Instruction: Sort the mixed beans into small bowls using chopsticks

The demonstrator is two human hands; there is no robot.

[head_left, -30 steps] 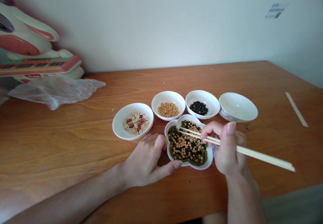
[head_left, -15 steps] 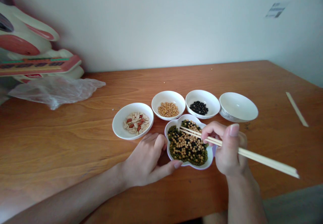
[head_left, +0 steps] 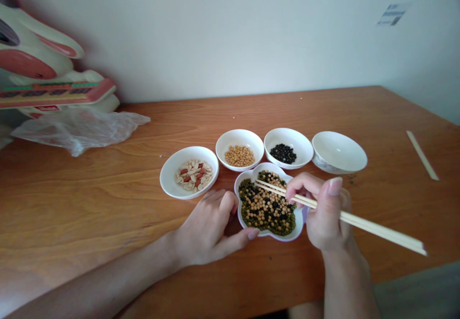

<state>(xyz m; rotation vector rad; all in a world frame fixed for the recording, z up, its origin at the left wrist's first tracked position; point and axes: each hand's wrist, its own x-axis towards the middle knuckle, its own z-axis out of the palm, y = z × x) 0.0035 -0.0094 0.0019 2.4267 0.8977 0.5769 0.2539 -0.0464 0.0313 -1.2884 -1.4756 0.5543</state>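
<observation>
A pair of pale wooden chopsticks [head_left: 373, 230] is pinched in my right hand [head_left: 325, 209]. Their tips reach into the far left part of a white, purple-edged, flower-shaped dish [head_left: 276, 236], among mixed green, black and yellow beans [head_left: 268, 206]. Whether the tips grip a bean is too small to tell. My left hand [head_left: 212, 228] steadies the dish from its near left side, fingers curled by the rim and thumb on the front edge. Just beyond it stands a white bowl [head_left: 167, 185] of peanuts [head_left: 194, 175].
Behind the dish, white bowls hold yellow soybeans [head_left: 239, 156] and black beans [head_left: 283, 153]. A bowl [head_left: 339, 151] at right shows only its bare inside. Another chopstick [head_left: 422, 155] lies far right. A plastic bag [head_left: 79, 130] and a toy keyboard [head_left: 53, 91] occupy the left.
Almost nothing differs. The chopsticks in my right hand have shifted very slightly, their tips staying in the beans; my left hand keeps its place at the dish.
</observation>
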